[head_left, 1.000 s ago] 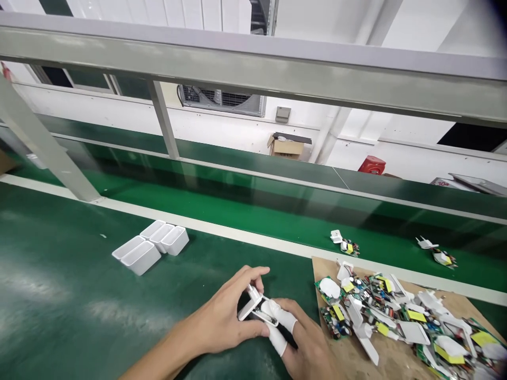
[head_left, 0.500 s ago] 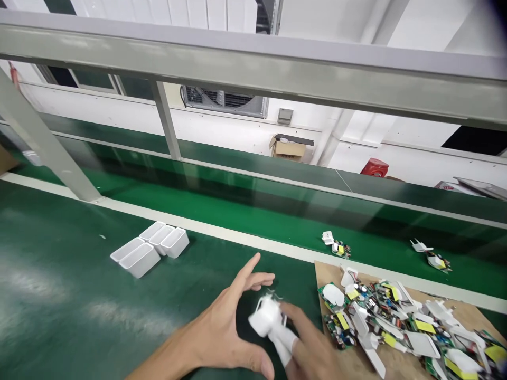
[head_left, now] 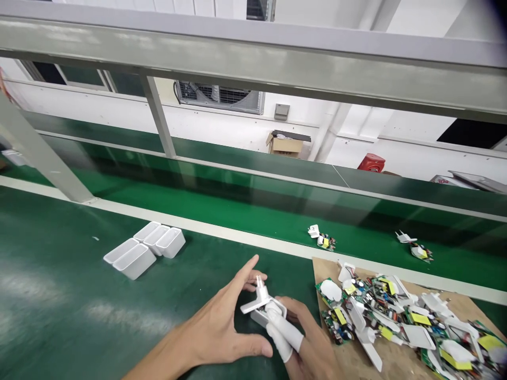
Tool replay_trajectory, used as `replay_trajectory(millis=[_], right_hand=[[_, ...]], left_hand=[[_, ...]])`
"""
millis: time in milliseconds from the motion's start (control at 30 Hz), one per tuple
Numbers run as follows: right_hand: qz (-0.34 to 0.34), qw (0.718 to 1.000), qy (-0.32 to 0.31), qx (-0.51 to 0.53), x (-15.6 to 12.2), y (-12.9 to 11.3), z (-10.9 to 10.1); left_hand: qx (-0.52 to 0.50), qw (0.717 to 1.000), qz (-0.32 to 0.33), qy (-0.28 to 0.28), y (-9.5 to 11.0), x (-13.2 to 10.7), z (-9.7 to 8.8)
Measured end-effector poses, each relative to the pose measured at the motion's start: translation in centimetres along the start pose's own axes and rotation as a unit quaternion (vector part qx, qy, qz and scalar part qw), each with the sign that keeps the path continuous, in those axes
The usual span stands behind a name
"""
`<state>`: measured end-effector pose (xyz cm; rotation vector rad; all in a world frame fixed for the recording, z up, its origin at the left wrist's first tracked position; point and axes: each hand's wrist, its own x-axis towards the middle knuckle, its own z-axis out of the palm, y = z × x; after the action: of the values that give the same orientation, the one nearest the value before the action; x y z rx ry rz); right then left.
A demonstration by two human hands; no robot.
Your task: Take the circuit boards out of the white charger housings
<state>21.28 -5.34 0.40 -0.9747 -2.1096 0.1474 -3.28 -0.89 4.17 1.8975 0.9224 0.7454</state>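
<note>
My right hand [head_left: 312, 338], with white covers on its thumb and a finger, is closed around a white plug adapter [head_left: 262, 303]. Two prongs stick up from its plug face, which sits tilted on the open-looking casing; what is inside is mostly hidden. My left hand [head_left: 222, 322] is open just left of the adapter, thumb and fingers spread around it without a visible grip. To the right, a pile of circuit boards with white plug covers [head_left: 415, 335] lies on a brown cardboard sheet [head_left: 322, 266].
White rectangular cases [head_left: 134, 261] stand grouped on the green table at left. Behind a pale rail runs a green conveyor belt [head_left: 237, 214] carrying two circuit boards with plug pieces [head_left: 325, 241]. A metal post [head_left: 51, 158] and an overhead beam [head_left: 253, 63] frame the table.
The adapter in my right hand has turned, and its prongs now show clearly, pointing up. My left hand stays open. The pieces on the belt have shifted left.
</note>
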Motion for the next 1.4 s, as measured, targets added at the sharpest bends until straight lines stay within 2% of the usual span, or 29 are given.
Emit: replay_trajectory(millis=[100,200,300,467,633,700,800,900,1000,1033,1067,1100,1200,1233,1267,1333,1400], right_hand=[[0.018,1.000,0.001,-0.011,0.4,-0.2,-0.7],[-0.016,1.000,-0.012,0.015,1.0,-0.5,-0.8],[-0.021,0.999,0.026,0.017,1.1,-0.5,-0.1],[0.033,0.998,0.050,-0.027,0.4,-0.3,0.8],[-0.031,0.999,0.029,-0.016,1.1,-0.5,0.1],[-0.037,0.999,0.029,-0.011,1.4,-0.6,-0.2],[-0.024,0.999,0.041,-0.002,1.4,-0.5,-0.2],[0.002,1.000,0.015,0.012,1.2,-0.5,-0.2],[0.064,0.995,-0.007,0.082,1.1,-0.4,0.2],[0.107,0.984,0.003,0.140,1.0,-0.4,0.4],[0.165,0.962,0.018,0.218,1.0,-0.4,0.7],[0.234,0.922,0.041,0.307,0.9,-0.3,1.1],[0.408,0.737,0.095,0.531,0.6,-0.3,2.5],[0.436,0.685,0.101,0.575,0.5,-0.3,2.9],[0.452,0.646,0.108,0.606,0.4,-0.4,3.2],[0.467,0.602,0.118,0.637,0.2,-0.6,3.6],[0.473,0.589,0.128,0.643,0.3,-0.9,3.7]], left_hand=[[-0.016,1.000,0.009,-0.014,0.1,0.0,0.1],[-0.025,0.999,0.015,-0.012,0.2,0.2,0.4],[-0.013,1.000,0.013,0.000,0.2,0.4,0.8],[-0.011,0.999,0.030,0.010,0.1,0.7,1.0],[0.005,0.999,0.027,0.018,0.0,0.6,0.7],[0.013,1.000,0.026,0.012,0.0,0.4,0.5],[0.014,1.000,0.007,-0.006,-0.1,0.3,0.4],[0.019,0.999,-0.013,-0.025,-0.4,0.3,0.5],[0.011,1.000,-0.003,-0.027,-0.9,0.5,0.8],[0.000,1.000,0.006,-0.011,-1.0,0.5,1.0],[-0.012,1.000,0.019,0.011,-1.0,0.5,1.2],[-0.023,0.999,0.036,0.034,-1.0,0.5,1.4],[-0.009,0.993,0.090,0.072,-0.6,0.3,2.3],[0.009,0.991,0.104,0.078,-0.4,0.2,2.6],[0.027,0.989,0.114,0.088,-0.1,0.2,2.8],[0.052,0.983,0.135,0.112,0.5,0.1,3.2],[0.062,0.978,0.153,0.129,1.1,0.2,3.3]])
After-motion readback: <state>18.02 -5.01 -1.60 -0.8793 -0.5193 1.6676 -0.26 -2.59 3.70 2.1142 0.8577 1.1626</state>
